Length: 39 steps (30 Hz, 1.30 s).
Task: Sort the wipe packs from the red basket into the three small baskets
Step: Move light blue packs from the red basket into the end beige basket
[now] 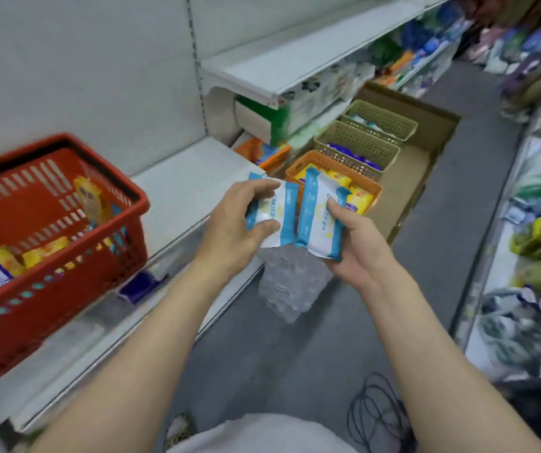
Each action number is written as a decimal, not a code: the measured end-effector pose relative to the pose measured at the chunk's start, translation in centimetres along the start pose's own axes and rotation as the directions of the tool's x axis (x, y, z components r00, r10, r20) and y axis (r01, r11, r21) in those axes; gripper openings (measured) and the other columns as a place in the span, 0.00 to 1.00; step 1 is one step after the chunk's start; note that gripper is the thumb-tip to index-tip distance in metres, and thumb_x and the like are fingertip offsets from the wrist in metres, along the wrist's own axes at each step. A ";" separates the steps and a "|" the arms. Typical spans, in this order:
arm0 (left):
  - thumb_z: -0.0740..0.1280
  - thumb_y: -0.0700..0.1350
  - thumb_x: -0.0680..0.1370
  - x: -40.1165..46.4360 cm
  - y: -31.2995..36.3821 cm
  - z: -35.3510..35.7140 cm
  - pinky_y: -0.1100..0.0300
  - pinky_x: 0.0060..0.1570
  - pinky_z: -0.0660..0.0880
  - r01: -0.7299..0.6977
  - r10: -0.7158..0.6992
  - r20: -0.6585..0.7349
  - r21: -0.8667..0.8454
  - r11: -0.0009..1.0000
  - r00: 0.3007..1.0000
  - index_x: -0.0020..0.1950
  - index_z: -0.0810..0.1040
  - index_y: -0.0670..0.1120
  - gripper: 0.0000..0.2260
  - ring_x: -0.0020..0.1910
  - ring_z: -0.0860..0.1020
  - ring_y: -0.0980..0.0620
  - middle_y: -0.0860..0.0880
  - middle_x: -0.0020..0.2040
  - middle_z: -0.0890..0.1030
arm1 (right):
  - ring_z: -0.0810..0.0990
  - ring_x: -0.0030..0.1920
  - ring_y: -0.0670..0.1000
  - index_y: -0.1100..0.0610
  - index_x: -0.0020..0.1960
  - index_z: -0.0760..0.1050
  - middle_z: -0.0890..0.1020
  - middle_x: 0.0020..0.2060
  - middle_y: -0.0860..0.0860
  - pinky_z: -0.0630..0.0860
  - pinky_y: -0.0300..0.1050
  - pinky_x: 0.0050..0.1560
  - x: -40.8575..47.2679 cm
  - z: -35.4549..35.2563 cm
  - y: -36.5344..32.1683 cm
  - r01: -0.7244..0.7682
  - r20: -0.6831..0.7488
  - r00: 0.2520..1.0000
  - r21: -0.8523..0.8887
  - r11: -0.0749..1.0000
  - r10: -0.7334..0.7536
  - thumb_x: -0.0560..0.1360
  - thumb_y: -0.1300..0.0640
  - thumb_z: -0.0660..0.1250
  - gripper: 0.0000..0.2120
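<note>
My left hand (236, 220) grips a white wipe pack with blue edges (279, 207). My right hand (354, 243) holds a second blue-and-white wipe pack (319, 220) right beside it, both above the aisle floor. The red basket (76, 256) stands on the white shelf at the left with yellow and purple-white packs inside. In a cardboard box on the floor ahead stand three small baskets in a row: an orange basket (305, 163) with yellow packs, a tan basket (357, 138) with purple packs, and a far tan basket (390, 120) with pale packs.
The cardboard box (426, 132) has bare floor space to the right of the baskets. A clear plastic bundle (288, 282) lies below my hands. White shelving (184, 191) runs along the left, stocked shelves along the right. A black cable (377, 413) coils on the grey floor.
</note>
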<state>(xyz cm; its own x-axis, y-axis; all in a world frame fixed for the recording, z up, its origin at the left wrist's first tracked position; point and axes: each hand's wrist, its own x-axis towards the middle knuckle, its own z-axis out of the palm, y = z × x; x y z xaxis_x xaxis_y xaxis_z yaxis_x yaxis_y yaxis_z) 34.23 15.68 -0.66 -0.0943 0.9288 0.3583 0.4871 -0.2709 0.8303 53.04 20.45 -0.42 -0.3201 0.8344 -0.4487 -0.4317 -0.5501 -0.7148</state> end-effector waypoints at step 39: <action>0.75 0.38 0.73 39.9 2.8 52.7 0.70 0.27 0.74 0.661 -0.601 0.281 -0.227 0.716 0.748 0.45 0.79 0.50 0.09 0.31 0.81 0.63 0.55 0.38 0.83 | 0.86 0.49 0.52 0.55 0.58 0.78 0.86 0.50 0.53 0.83 0.48 0.46 27.4 -43.9 -41.5 -0.004 -0.145 0.987 -0.477 0.879 -0.075 0.79 0.56 0.68 0.09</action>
<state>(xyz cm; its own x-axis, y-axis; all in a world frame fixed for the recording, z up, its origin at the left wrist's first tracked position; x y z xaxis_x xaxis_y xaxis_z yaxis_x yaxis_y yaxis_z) 77.53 65.29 -6.57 -0.1192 0.9287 -0.3512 0.0892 0.3623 0.9278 99.23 67.66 -6.65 -0.1610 0.8693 -0.4674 0.0246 -0.4699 -0.8824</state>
